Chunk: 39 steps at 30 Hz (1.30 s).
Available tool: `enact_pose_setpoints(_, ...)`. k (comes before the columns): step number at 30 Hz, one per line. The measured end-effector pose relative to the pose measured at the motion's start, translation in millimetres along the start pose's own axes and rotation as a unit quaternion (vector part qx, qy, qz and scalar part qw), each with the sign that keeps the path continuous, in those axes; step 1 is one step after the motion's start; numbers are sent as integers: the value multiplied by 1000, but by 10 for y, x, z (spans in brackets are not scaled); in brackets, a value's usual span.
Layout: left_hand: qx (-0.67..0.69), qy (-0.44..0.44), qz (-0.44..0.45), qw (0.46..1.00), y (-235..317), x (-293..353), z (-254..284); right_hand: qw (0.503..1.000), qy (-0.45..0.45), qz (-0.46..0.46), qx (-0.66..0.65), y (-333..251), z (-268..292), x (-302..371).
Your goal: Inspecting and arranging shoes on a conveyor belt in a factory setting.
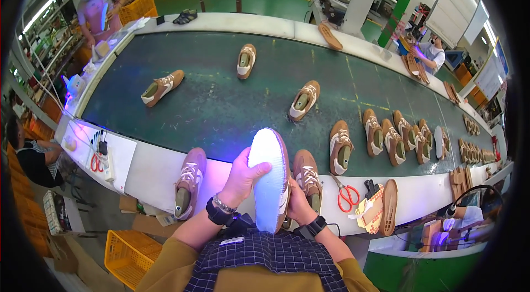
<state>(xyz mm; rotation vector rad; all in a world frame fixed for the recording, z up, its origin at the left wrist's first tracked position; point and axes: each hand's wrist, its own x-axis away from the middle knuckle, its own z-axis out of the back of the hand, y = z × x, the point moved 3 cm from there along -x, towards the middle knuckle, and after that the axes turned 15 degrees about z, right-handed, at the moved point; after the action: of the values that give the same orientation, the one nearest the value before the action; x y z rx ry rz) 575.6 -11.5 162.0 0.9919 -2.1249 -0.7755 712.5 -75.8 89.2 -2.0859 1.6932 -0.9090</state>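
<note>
In front of my body I hold a brown shoe upper [266, 181] upright, its white, sole-less underside facing me under bluish light. My left hand [238, 180] grips its left edge, the thumb lying across the underside. Around its lower right side my right hand [298, 205] is closed, with some fingers hidden behind the upper. On the white ledge, a brown sneaker [191, 179] with white laces stands left of my hands. Another brown sneaker [307, 173] is just right of the held upper, partly covered by my right hand.
Several brown sneakers [341, 146] stand on the dark green conveyor belt [210, 121]. Red-handled scissors [348, 197] and a loose brown outsole [389, 206] lie on the near ledge at right. A yellow crate [132, 256] stands below left. Co-workers [99, 8] are around the belt.
</note>
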Motion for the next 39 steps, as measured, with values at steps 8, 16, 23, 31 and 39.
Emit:
enact_pose_setpoints(8, -158, 94, -41, 982, -25, 119, -25, 997, -12, 22, 79, 246, 31, -152)
enact_pose_setpoints(16, -159, 71, -15, 985, -119, 106, 16, 998, -55, -23, 13, 330, 28, -134)
enact_pose_setpoints(23, -161, 64, -16, 985, -128, 87, 20, 994, -86, 6, 69, 369, 109, -158)
enact_pose_setpoints(31, -149, 71, -2, 986, -113, 99, 39, 988, -133, 18, 82, 430, 161, -198)
enact_pose_setpoints(39, -133, 69, -1, 989, -100, 102, 16, 990, -117, -54, -65, 551, 317, -251)
